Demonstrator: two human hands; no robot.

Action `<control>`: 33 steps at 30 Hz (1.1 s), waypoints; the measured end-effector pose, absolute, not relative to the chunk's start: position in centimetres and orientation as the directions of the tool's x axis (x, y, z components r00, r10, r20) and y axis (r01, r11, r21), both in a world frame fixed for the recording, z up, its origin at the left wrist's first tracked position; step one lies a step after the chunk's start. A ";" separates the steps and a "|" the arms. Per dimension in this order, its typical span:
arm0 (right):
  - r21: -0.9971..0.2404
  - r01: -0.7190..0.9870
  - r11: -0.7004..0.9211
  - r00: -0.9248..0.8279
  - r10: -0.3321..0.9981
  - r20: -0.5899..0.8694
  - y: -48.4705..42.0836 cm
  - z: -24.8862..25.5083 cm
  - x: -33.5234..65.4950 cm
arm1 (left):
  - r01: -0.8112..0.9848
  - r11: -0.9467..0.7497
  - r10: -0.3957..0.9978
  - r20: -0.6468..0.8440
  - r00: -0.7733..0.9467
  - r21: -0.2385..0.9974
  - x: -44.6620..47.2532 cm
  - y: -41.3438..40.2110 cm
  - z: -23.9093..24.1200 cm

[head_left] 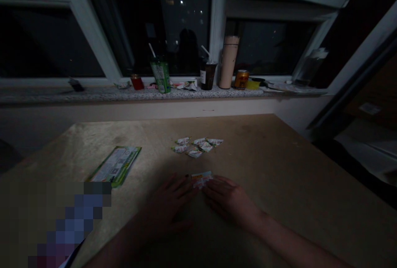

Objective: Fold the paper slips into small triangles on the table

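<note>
A small printed packet (201, 174), with a yellow and light blue edge, lies flat on the wooden table (263, 164) in front of me. My left hand (172, 197) rests palm down on its left side, fingers stretched out and fingertips by the packet. From the right, my right hand (228, 197) lies flat with its fingers over the packet's lower right part, hiding that corner. Just beyond the hands, several small white-and-green wrapped pieces (194, 152) lie in a loose cluster. The light is dim, so the fingertips are hard to make out.
A flat green-and-white package (116, 165) lies at the left. On the window sill (186, 94) stand a green can (161, 77) with a straw, a dark cup (207, 77), a tall pink flask (228, 63) and an orange can (241, 80). A pixelated patch covers the lower left.
</note>
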State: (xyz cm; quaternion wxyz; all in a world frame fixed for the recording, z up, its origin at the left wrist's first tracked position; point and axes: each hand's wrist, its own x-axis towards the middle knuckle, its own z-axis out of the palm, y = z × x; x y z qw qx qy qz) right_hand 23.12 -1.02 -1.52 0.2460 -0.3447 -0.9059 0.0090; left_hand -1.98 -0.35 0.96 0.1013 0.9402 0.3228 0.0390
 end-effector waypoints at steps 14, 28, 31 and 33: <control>-0.179 0.678 0.713 -0.601 0.678 0.423 -1.3 -1.4 22.2 | 0.624 -0.751 0.645 0.038 0.763 0.216 -1.1 -1.8 1.0; -0.220 0.642 0.734 -0.634 0.670 0.385 -1.2 -1.7 22.5 | 0.616 -0.769 0.628 0.023 0.778 0.172 -1.6 -1.7 0.5; -0.212 0.653 0.727 -0.624 0.676 0.392 -1.2 -1.6 22.6 | 0.626 -0.764 0.639 0.049 0.767 0.158 -1.5 -1.7 0.6; -0.222 0.654 0.723 -0.621 0.681 0.389 -1.2 -1.5 22.6 | 0.633 -0.757 0.647 0.057 0.760 0.161 -1.3 -1.8 0.7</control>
